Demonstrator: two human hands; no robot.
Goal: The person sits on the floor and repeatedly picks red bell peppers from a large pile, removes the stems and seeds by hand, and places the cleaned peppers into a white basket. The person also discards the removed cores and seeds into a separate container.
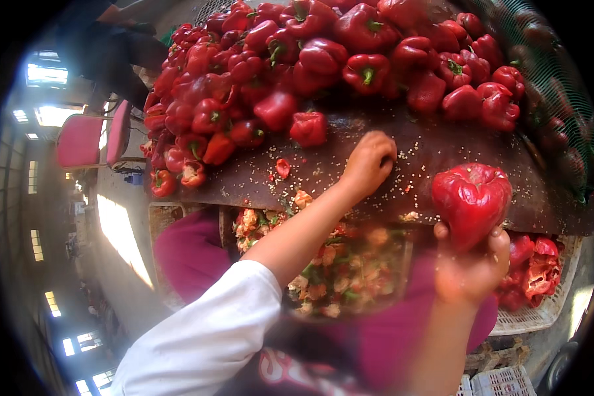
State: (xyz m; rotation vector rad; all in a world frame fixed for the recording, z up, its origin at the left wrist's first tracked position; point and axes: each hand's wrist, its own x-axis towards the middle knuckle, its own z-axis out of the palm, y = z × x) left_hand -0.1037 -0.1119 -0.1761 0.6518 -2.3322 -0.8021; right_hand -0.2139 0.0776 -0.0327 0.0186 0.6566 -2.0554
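Note:
On the palm and fingers of my right hand [470, 270] rests a large red bell pepper [472, 198], its wide end up and its narrower end down. My left hand [371, 163] is curled over the dark tabletop [475, 143], to the left of that pepper. A dark spot shows between its fingers, and whether something small is inside is not clear. Pale seeds and a small red pepper scrap [282, 168] lie on the tabletop near it. A big heap of red bell peppers [366, 74] covers the far side, several with green stems.
Below the table edge, a container [408, 262] holds pepper cores and seedy scraps. At the right, a white plastic basket [539, 319] holds opened red peppers [542, 272]. Green netting [549, 89] borders the heap. Red chairs [81, 141] stand at left; a person [123, 54] is behind them.

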